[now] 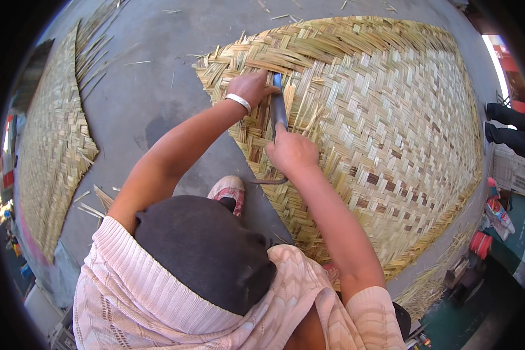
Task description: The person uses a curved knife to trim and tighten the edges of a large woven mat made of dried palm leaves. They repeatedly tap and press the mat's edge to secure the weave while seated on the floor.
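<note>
A large mat (385,134) woven from flat pale-yellow straw strips lies on the floor in front of me. My right hand (294,153) is closed around a long metal tool with a channelled blade (278,108) and a thin hooked tail. The blade points away from me, its tip at the woven border of the mat. Beside the tip, my left hand (248,87) is curled down on the border, thumb against the blade; what its fingers grip is hidden. Several loose strip ends (309,119) stick up just right of the blade.
Another woven mat (55,146) lies at the left, with loose strips at its far end. My shoe (227,191) rests on the grey floor (157,87) near the mat's edge. Someone's dark-clad legs (510,125) show at the right, above a pale crate (510,168) and scattered items.
</note>
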Demonstrator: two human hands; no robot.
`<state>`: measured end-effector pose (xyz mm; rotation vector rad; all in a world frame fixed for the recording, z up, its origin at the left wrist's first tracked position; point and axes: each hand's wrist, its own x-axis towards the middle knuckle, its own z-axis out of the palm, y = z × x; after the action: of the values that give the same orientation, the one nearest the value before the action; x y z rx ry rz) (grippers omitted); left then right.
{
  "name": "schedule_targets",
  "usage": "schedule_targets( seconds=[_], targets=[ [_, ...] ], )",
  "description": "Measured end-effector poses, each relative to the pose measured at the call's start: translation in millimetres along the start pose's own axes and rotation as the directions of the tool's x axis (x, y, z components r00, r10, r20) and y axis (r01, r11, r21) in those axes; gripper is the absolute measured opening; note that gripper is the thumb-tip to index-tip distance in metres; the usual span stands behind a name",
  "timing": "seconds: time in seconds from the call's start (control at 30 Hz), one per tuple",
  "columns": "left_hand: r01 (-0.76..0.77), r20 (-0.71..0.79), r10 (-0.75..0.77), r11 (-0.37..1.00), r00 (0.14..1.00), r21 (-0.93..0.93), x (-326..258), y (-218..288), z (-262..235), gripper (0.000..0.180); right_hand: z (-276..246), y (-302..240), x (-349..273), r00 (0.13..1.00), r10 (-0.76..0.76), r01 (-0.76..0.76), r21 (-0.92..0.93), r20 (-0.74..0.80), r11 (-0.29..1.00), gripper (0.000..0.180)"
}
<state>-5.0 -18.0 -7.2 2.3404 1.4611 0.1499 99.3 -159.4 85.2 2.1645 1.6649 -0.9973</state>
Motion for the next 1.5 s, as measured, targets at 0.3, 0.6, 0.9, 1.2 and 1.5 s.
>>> schedule_targets(
  seconds=[0.3,0.6,0.9,1.2,1.5],
  targets=[
    [0.052,0.047,-0.046,0.989,0.998,-0.140,10,-15,9,0.044,-32,84,-103,0.978,-0.167,0.120,0.315,0.126,0.941,0.061],
    [0.311,0.342,-0.066,0.600,0.937,-0.737,-5,7,1,0.044,-56,82,-108,0.971,-0.106,-0.152,0.901,0.212,0.406,0.058],
    [0.379,0.400,-0.133,0.671,0.907,-0.637,-25,7,1,0.032,-14,54,-82,0.944,-0.243,-0.118,0.915,0.224,0.386,0.058],
    [0.497,0.454,-0.202,0.388,0.868,-0.776,-27,0,12,0.022,-3,62,-43,0.980,-0.091,-0.082,0.772,0.178,0.630,0.056],
    [0.507,0.491,-0.124,0.219,0.862,-0.834,-31,-6,10,0.031,-25,64,-36,0.964,-0.081,-0.135,0.725,0.255,0.675,0.054]
  ],
)
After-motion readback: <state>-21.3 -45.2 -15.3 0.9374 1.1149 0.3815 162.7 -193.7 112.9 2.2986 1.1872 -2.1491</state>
